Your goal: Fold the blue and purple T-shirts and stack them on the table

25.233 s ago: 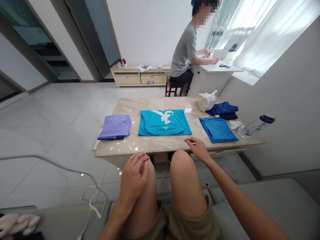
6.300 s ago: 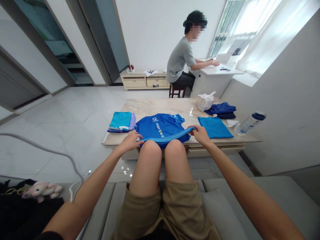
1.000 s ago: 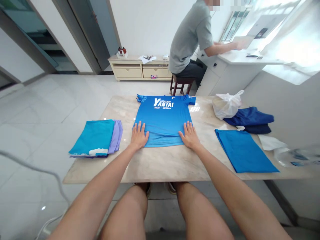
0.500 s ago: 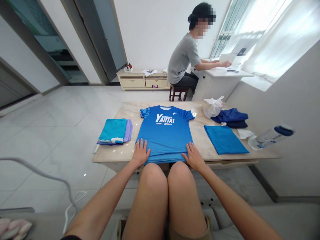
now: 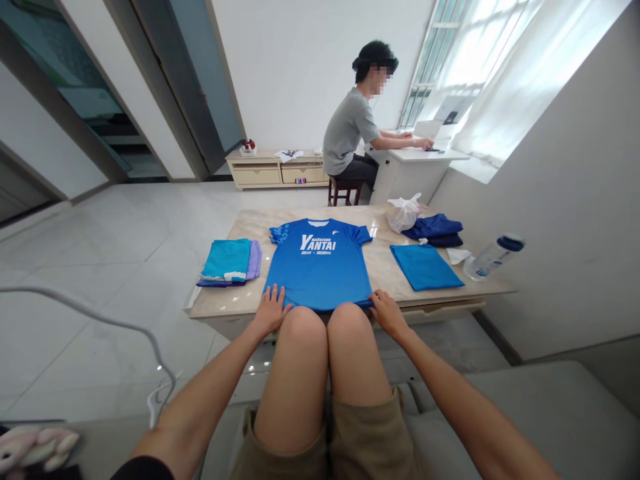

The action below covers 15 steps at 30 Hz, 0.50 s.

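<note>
A blue short-sleeved T-shirt (image 5: 317, 273) with white "Marathon Yantai" lettering lies spread front up on the table, its neck away from me and its hem at the near edge. My left hand (image 5: 271, 309) rests flat on the lower left corner of the shirt, fingers spread. At the lower right corner, my right hand (image 5: 387, 311) has its fingers bent and closed on the edge of the hem. My knees hide part of the hem's middle. Left of the shirt is a folded stack of teal and purple cloth (image 5: 227, 260); a folded blue cloth (image 5: 425, 267) lies to its right.
On the marble-topped table (image 5: 240, 303) are also a white plastic bag (image 5: 403, 213), dark blue clothing (image 5: 435, 229) and a clear bottle (image 5: 493, 259) with a blue lid. Beyond it, a person in grey (image 5: 345, 133) sits at a white desk (image 5: 405, 177). A grey cable (image 5: 100, 313) curves at left.
The creases near the shirt's hem have been smoothed out. My right hand has gone from lying flat to closing on the hem's corner. My view has also shifted slightly.
</note>
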Available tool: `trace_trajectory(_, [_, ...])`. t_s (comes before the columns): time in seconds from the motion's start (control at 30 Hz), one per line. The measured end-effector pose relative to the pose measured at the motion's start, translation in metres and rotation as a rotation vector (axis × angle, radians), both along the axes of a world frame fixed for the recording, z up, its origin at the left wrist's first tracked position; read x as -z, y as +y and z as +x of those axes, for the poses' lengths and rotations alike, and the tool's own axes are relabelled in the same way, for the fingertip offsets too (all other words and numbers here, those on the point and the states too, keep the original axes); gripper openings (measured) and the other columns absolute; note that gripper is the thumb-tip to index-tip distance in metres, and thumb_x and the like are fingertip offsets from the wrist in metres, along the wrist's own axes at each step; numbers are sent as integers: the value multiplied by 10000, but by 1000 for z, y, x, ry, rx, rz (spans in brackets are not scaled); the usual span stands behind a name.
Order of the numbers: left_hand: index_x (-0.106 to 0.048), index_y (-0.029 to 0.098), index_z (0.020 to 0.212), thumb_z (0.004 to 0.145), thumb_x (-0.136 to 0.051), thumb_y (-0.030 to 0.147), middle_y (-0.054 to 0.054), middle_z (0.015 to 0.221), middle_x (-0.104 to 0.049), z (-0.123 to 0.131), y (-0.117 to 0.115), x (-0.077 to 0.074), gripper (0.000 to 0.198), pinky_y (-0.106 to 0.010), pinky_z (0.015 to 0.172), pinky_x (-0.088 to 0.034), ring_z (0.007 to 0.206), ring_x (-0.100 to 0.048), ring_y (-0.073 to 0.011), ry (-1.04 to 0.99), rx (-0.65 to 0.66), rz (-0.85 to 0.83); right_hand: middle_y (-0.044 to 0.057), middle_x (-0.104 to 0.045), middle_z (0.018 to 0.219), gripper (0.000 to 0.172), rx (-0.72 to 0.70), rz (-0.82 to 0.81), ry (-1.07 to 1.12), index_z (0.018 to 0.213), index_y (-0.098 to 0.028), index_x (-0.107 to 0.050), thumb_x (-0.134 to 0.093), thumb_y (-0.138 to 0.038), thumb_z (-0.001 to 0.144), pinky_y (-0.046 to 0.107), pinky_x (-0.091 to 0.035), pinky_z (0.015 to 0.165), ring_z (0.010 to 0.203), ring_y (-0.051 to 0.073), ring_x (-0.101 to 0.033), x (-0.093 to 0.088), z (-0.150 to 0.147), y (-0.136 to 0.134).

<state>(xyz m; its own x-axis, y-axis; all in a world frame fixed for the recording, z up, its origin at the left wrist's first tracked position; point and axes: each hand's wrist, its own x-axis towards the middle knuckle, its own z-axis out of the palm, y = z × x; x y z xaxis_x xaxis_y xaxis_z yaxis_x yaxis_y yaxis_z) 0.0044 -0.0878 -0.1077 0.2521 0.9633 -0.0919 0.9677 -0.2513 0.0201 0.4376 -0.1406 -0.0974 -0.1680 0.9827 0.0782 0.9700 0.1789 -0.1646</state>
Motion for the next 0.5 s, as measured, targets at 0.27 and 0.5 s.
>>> trace_trajectory(0.27, [-680,163,1405,1105,-417,481,-220,1249,-802,-4,13,-55,510,-505,1021,-578,1190,-769,-387,11,10,-62,91,-778,1052,210,24,-23,42,1029,-204,-781,-583,-138,1004,305,-509,909,1008,236,-712,-22,17,7])
trace_trajectory(0.5, [-578,121,1566,1129,-339,405,-229,1616,-611,8,43,-41,573,-487,1228,-469,1521,-571,-339,-44,-5,-48,206,-616,1583,490,63,102,138,1482,-118,-664,-401,-225,1083,460,-433,1250,1494,321,-536,-4,-32,62])
